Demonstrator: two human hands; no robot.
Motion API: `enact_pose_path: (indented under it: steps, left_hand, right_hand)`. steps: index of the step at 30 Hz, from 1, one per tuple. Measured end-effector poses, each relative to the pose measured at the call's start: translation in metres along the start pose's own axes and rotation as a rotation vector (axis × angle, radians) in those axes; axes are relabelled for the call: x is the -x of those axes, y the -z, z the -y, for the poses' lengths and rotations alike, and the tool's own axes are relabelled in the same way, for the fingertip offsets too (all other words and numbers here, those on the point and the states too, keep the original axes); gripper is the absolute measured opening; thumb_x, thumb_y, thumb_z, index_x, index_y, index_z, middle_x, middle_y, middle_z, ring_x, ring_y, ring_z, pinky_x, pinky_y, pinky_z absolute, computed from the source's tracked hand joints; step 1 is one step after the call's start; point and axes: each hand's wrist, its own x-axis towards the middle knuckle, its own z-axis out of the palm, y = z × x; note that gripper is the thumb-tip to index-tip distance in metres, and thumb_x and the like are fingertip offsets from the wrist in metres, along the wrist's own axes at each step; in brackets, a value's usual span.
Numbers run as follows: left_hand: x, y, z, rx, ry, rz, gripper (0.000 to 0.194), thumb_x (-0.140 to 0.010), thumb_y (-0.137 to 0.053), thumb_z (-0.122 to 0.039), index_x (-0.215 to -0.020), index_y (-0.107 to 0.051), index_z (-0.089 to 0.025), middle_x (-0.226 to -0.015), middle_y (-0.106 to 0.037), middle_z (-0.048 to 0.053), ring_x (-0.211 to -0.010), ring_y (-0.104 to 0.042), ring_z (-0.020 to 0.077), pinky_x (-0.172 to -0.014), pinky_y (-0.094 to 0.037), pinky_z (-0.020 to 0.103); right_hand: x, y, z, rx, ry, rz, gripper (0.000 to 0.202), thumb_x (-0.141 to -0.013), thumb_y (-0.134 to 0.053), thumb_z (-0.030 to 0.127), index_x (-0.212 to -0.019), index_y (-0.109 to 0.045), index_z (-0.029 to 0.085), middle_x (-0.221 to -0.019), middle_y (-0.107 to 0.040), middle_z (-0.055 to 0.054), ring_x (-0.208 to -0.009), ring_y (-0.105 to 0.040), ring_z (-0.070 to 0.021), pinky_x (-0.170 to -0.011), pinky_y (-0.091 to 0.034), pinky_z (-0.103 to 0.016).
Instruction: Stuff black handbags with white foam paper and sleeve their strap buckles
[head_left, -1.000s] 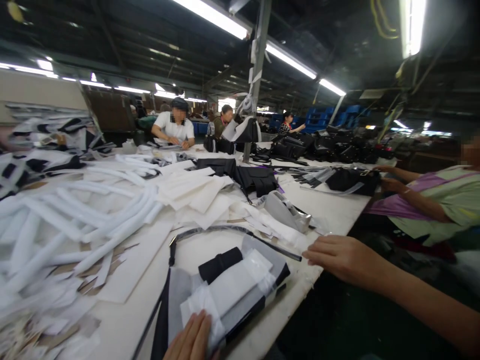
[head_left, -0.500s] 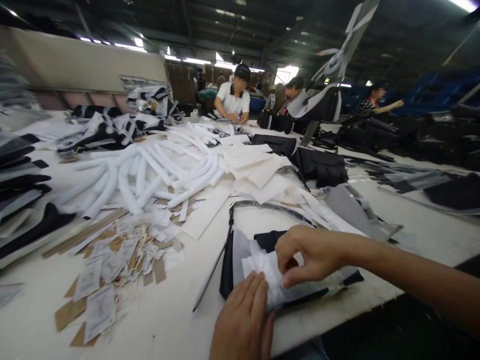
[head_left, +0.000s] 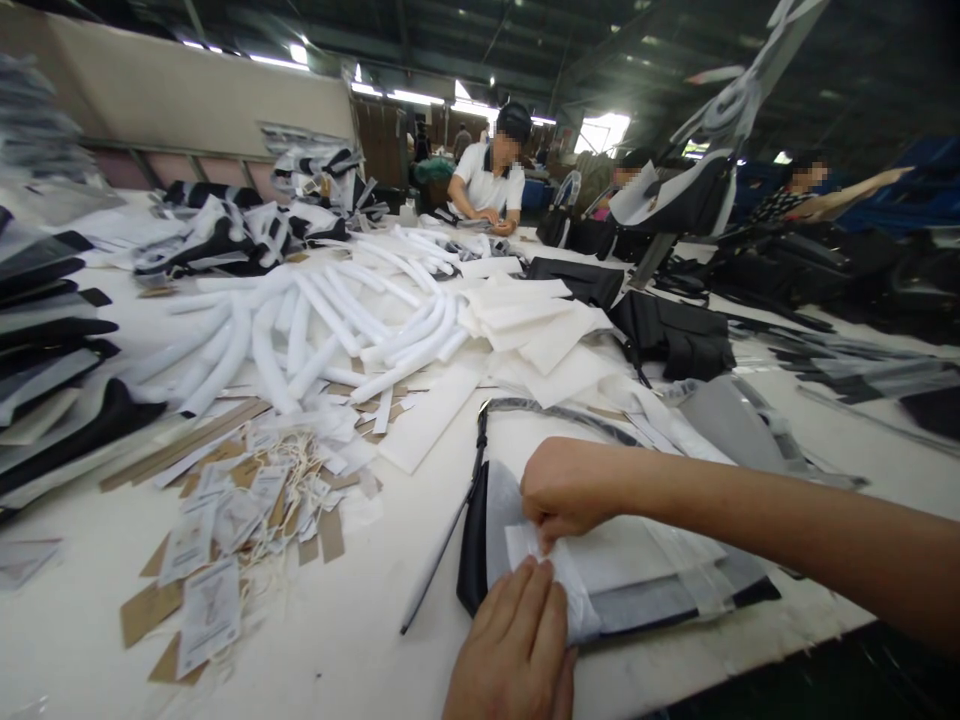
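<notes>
White tissue wrap (head_left: 600, 560) lies over a flat black bag (head_left: 480, 540) near the front edge of the table (head_left: 360, 640), and both hands are on it. The left hand (head_left: 514, 650) lies flat with its fingers pressing down the near left corner of the wrap; it is open and grips nothing. The right hand (head_left: 566, 488) is curled, fingertips pinched on the wrap's upper edge just above the left hand, so the 2 hands sit almost touching.

To do this step well, judging from the pose, the flat hand should keep the paper pinned while the pinching hand draws the fold taut and even, without creasing or tearing the thin sheet. The bag's dark strap (head_left: 457, 520) runs out to the left and should stay clear of the fold.

The wrapped bag's right end sits close to the table's front edge, so a sideways pull could slide it off. Open room lies left of the bag, before the scatter of paper tags (head_left: 240, 510). Behind lie white foam tubes (head_left: 315, 330) and white sheets (head_left: 540, 330), near enough to limit pushing forward.
</notes>
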Motion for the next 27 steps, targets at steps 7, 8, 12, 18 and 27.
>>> enact_pose_path:
  steps: [7, 8, 12, 18, 27]
  left_hand:
    - [-0.003, -0.003, -0.001, 0.02, 0.038, -0.046, 0.024, -0.084, -0.05, -0.016, -0.098, -0.069, -0.015, -0.123, -0.068, 0.015, -0.116, -0.064, 0.0254, -0.093, -0.056, 0.031]
    - [-0.003, -0.004, -0.001, 0.02, 0.019, -0.041, 0.025, -0.084, -0.049, -0.016, -0.098, -0.069, -0.015, -0.128, -0.066, 0.014, -0.122, -0.061, 0.0258, -0.095, -0.055, 0.031]
    - [0.001, -0.009, 0.001, 0.022, -0.025, -0.057, 0.027, -0.085, -0.047, -0.017, -0.101, -0.069, -0.015, -0.125, -0.07, 0.006, -0.123, -0.061, 0.0214, -0.101, -0.05, 0.028]
    - [0.004, -0.016, 0.004, 0.001, -0.04, -0.114, 0.027, -0.081, -0.049, -0.014, -0.098, -0.07, -0.016, -0.118, -0.073, 0.004, -0.116, -0.065, 0.019, -0.108, -0.044, 0.027]
    - [0.001, -0.019, 0.006, -0.023, -0.056, -0.146, 0.025, -0.087, -0.049, -0.021, -0.098, -0.07, -0.016, -0.113, -0.075, 0.003, -0.111, -0.067, 0.0169, -0.105, -0.044, 0.024]
  right_hand:
    - [-0.008, 0.006, 0.003, 0.067, -0.022, 0.024, 0.016, -0.079, -0.076, 0.038, -0.08, -0.081, 0.023, -0.067, -0.074, -0.004, -0.06, -0.062, -0.0168, -0.051, -0.021, -0.029]
    - [-0.01, 0.006, 0.002, 0.067, -0.017, 0.018, 0.013, -0.079, -0.076, 0.035, -0.08, -0.081, 0.023, -0.067, -0.074, -0.004, -0.06, -0.062, -0.0167, -0.051, -0.021, -0.029]
    - [-0.017, 0.007, -0.002, 0.022, -0.021, 0.057, 0.022, -0.077, -0.078, 0.046, -0.079, -0.081, 0.024, -0.066, -0.073, -0.002, -0.058, -0.06, -0.0155, -0.051, -0.022, -0.029]
    - [-0.035, 0.008, -0.015, -0.043, -0.077, 0.169, 0.038, -0.067, -0.08, 0.06, -0.069, -0.077, 0.022, -0.052, -0.064, 0.002, -0.049, -0.051, -0.0122, -0.053, -0.025, -0.027]
    - [-0.046, 0.01, -0.031, -0.327, -0.226, 0.356, 0.042, -0.057, -0.086, 0.06, -0.066, -0.073, 0.022, -0.057, -0.065, 0.007, -0.057, -0.056, -0.0114, -0.057, -0.034, -0.024]
